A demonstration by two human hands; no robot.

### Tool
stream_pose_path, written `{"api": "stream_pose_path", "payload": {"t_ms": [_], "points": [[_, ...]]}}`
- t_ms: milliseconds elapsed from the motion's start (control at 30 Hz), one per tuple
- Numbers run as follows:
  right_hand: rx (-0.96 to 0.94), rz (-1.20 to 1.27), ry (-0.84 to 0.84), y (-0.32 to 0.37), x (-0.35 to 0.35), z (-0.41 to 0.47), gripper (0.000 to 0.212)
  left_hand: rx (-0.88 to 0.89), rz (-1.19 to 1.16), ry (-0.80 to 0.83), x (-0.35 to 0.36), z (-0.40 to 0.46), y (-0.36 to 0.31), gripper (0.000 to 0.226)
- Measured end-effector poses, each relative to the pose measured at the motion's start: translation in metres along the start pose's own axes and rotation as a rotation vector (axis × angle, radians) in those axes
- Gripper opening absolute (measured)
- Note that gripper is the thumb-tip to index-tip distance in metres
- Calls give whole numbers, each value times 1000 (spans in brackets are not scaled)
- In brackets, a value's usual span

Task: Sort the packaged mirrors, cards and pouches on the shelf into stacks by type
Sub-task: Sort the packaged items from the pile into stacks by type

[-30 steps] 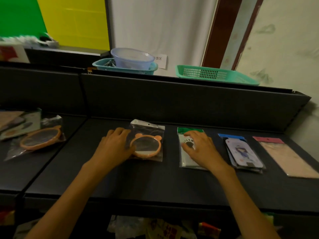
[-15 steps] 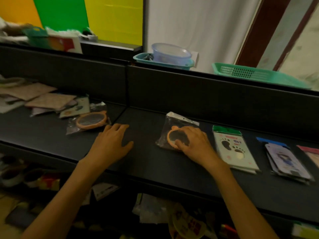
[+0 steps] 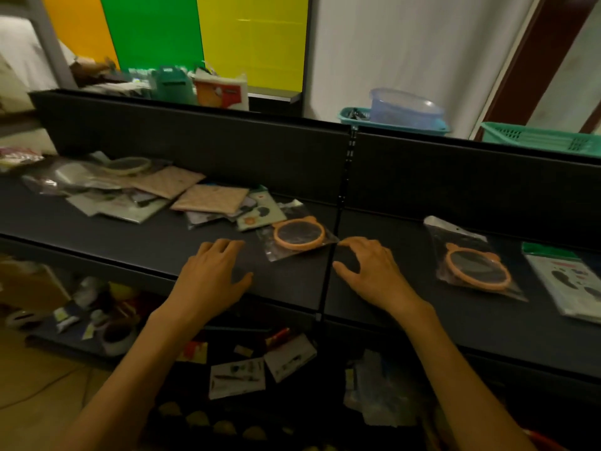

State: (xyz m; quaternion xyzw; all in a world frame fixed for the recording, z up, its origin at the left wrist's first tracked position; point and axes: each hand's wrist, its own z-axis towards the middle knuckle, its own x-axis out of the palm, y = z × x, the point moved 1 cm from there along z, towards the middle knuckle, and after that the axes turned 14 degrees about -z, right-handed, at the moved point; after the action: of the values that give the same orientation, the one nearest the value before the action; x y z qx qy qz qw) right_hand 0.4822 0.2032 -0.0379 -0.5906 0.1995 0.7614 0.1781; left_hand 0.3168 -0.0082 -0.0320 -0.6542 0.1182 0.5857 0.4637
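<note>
Two packaged orange bear-ear mirrors lie on the dark shelf [image 3: 156,236]. One mirror [image 3: 298,236] sits at the seam between the shelf sections; the other mirror [image 3: 476,269] lies to the right. My right hand [image 3: 370,271] hovers open just right of the seam, its fingertips at the corner of the first mirror's bag. My left hand [image 3: 211,275] rests open on the shelf front, left of that mirror. A mixed pile of tan pouches [image 3: 210,198], cards and bags lies at the left. A footprint card [image 3: 572,284] lies at the far right.
A black back wall [image 3: 227,148] rises behind the shelf. On top of it stand a teal tray with a clear tub [image 3: 403,109] and a green basket [image 3: 540,141]. The lower shelf [image 3: 247,372] holds loose packets.
The view has swung left. My right hand let go of the right mirror and moved left to the mirror at the seam. My left hand stayed open on the shelf.
</note>
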Motion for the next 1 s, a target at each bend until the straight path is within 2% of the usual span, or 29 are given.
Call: {"api": "stream_pose_path", "payload": {"t_ms": [167,433,733,867,1000], "points": [[40,-23,-29,34,3,27,47,-7,-14,-4,-20,12,44,66],[244,-21,47,58,25,75,62,54,-10,-16,-27,60,96,68],[506,84,248,56,44,110,96,142,-53,-15,-38,145,133,66],[577,216,288,58,41,113,84,162,-49,-19,-39,167,149,67],[640,274,191,60,35,110,82,197,-66,6,-40,181,163,67]]}}
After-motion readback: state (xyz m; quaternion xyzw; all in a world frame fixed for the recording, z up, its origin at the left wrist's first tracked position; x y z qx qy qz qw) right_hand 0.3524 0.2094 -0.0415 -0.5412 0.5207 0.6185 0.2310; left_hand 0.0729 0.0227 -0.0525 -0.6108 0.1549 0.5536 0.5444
